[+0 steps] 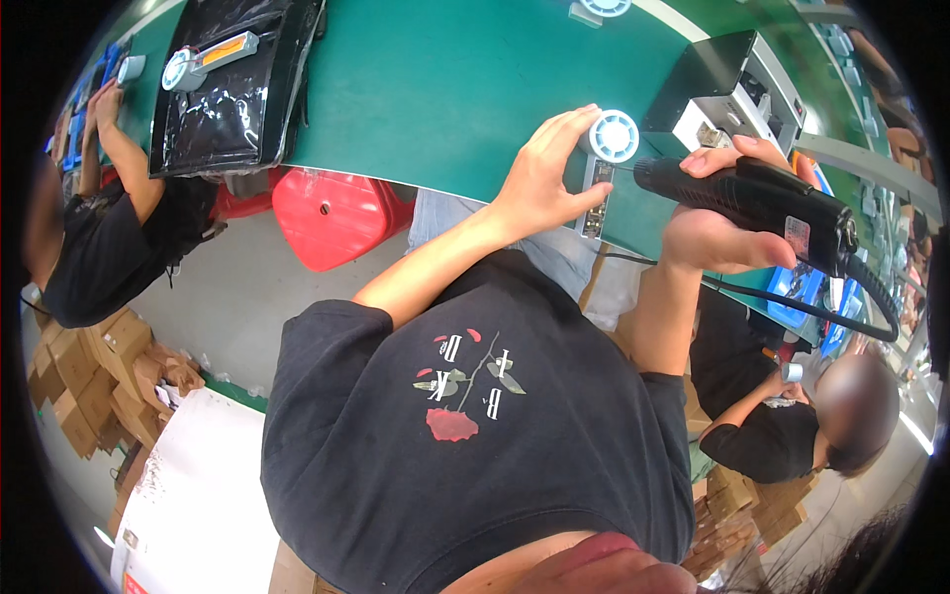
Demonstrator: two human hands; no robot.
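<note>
Head view shows the left hand [534, 178] with thumb and fingers parted around a small device [600, 168], pale blue and round at one end with a narrow body, at the near edge of the green worktop [445, 89]. The right hand [714, 238] is curled firmly round a black corded power screwdriver [757, 203]; its bit points leftward at the device, though whether they touch I cannot tell. Beyond the screwdriver sits a black-and-white box [698, 74]; far left, a similar device [224, 53] lies on black plastic wrapping [223, 124].
</note>
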